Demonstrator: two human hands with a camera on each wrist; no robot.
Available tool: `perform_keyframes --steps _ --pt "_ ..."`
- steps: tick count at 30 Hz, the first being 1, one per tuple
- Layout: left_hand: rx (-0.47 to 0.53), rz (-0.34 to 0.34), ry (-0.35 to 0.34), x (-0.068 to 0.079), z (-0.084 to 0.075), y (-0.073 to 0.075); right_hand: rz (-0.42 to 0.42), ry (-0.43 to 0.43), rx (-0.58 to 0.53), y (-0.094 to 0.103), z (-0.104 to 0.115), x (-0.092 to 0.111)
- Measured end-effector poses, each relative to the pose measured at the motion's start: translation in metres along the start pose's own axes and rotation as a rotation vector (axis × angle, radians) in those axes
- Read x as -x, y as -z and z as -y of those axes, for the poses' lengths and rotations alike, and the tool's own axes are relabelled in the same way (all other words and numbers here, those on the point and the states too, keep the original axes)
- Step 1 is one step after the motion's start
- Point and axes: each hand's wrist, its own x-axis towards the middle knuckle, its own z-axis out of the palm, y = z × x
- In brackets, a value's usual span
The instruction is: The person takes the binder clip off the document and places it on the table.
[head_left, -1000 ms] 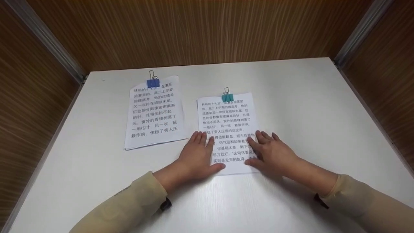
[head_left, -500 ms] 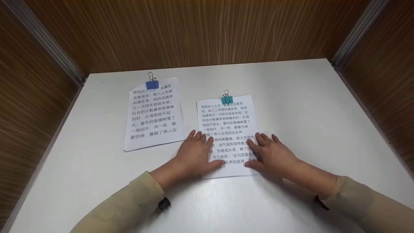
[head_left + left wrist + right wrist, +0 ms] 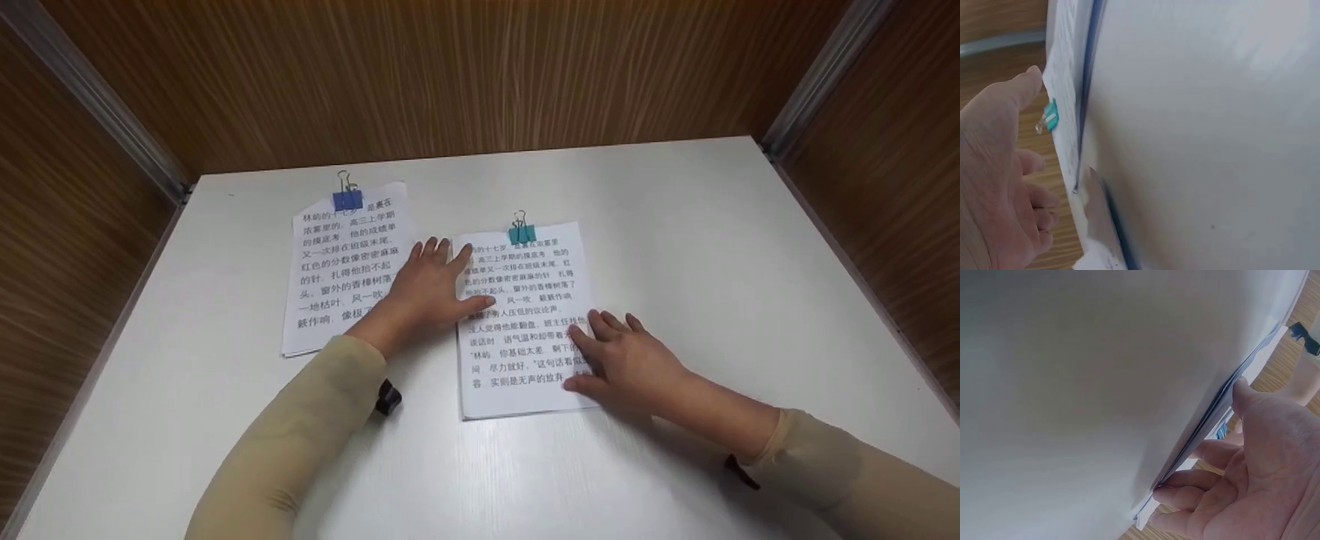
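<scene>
Two stacks of printed sheets lie on the white table. The right stack has a teal binder clip on its top edge, and the left stack a blue binder clip. My left hand hovers between them, over the right stack's upper left edge. Its fingers are spread and hold nothing; the left wrist view shows it apart from the paper. My right hand rests along the right stack's right edge. In the right wrist view its thumb and fingertips touch the paper edge.
Brown wood-grain panels rise behind the white table and at both sides. Metal strips run down the corners. A dark band shows under my left sleeve.
My left hand has left the right stack's lower left edge and moved up and leftward. My right hand has stayed at the right edge. Both stacks look unmoved on the table.
</scene>
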Motion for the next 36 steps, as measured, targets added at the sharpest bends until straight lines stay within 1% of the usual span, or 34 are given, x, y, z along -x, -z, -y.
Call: perform_keyframes --steps 6,11,18,28,32,36 --pt "0.064 0.021 0.011 -0.011 0.01 -0.007 0.005 -0.005 -0.006 0.0 0.001 0.0" --pt "0.098 0.043 0.019 -0.012 0.011 -0.011 0.027 -0.014 -0.01 0.001 0.002 0.0" --pt "0.079 0.055 0.021 -0.014 0.01 -0.012 0.041 -0.032 -0.027 0.002 0.003 -0.001" --pt "0.09 0.081 0.019 -0.017 0.007 -0.011 0.035 -0.015 -0.005 0.001 0.001 0.0" --pt "0.15 0.076 0.036 -0.018 0.007 -0.01 0.037 -0.022 -0.007 0.0 0.001 -0.001" --pt "0.277 0.064 0.051 -0.018 0.008 -0.008 0.032 -0.02 -0.014 0.001 0.001 -0.001"
